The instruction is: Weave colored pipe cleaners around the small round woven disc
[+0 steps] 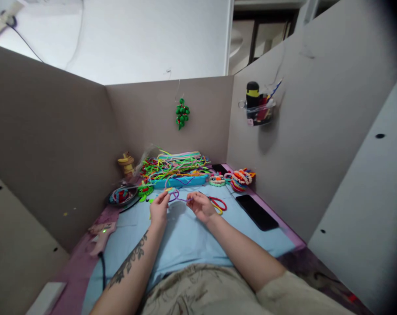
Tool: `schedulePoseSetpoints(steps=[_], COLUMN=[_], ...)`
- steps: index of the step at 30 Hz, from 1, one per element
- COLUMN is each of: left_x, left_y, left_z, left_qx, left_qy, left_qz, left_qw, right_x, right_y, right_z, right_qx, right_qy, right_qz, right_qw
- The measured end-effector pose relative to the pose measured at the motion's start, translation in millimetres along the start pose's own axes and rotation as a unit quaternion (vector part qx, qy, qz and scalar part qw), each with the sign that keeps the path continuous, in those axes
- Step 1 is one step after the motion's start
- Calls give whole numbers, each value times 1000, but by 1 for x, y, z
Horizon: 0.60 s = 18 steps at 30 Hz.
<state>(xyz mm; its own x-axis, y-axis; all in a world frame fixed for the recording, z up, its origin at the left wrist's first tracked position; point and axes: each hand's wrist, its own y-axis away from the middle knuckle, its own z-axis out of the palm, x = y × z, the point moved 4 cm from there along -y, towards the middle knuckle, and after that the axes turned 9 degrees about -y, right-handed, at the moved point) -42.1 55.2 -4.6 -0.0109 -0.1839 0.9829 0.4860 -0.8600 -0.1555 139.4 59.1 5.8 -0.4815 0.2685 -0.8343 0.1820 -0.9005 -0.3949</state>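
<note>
My left hand [159, 208] and my right hand [201, 205] are held close together over the light blue cloth [185, 236] on the desk. Both pinch a thin purple pipe cleaner [176, 195] that loops between them; the left fingers grip the looped end, the right fingers hold the other end. A red and yellow bent pipe cleaner piece [219, 204] lies just right of my right hand.
A blue tray [182, 180] heaped with coloured pipe cleaners stands at the back. Finished colourful pieces [241, 178] lie to its right, a dark bowl [121, 196] to the left, a black phone [256, 212] at right. Grey partition walls enclose the desk; a green ornament [182, 113] hangs on the back one.
</note>
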Motion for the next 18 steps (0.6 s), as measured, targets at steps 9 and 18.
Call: schedulePoseSetpoints(steps=[9, 18], left_x=[-1, 3], left_y=[9, 20], left_z=[14, 20], left_qx=[-84, -102], left_qy=[31, -25], left_qz=[-22, 25], left_qw=[996, 994], right_x=[-6, -2], right_y=[4, 14], right_z=[6, 22], right_qx=[16, -43], right_qy=[170, 235], right_qz=[-83, -124], right_qw=[982, 963])
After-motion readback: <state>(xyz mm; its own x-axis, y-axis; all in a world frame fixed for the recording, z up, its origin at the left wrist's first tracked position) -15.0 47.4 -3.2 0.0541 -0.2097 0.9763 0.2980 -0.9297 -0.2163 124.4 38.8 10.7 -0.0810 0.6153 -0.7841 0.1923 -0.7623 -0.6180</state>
